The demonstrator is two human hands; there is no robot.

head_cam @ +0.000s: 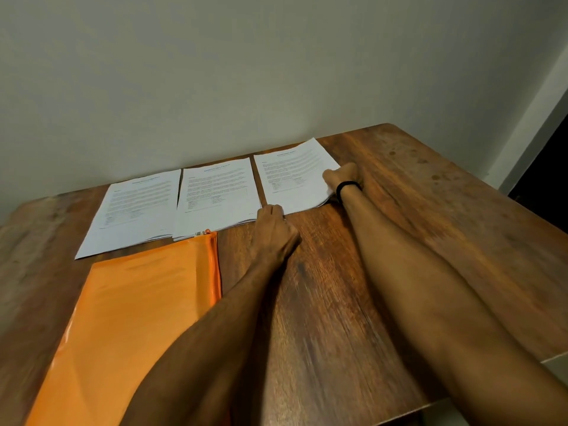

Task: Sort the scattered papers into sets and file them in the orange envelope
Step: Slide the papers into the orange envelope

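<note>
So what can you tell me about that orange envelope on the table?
The orange envelope is a glossy, plastic-looking pouch lying flat on the table, near left. A zip runs down its right edge, its pull at the far corner beside the middle paper stack. The left forearm crosses above its near right part; whether they touch is unclear.

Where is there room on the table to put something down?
Bare wood lies right of the right arm, to the table's edge, and between the two arms. A strip lies left of the orange envelope. The back is crowded: three paper stacks, left hand and right hand at the right stack.
</note>
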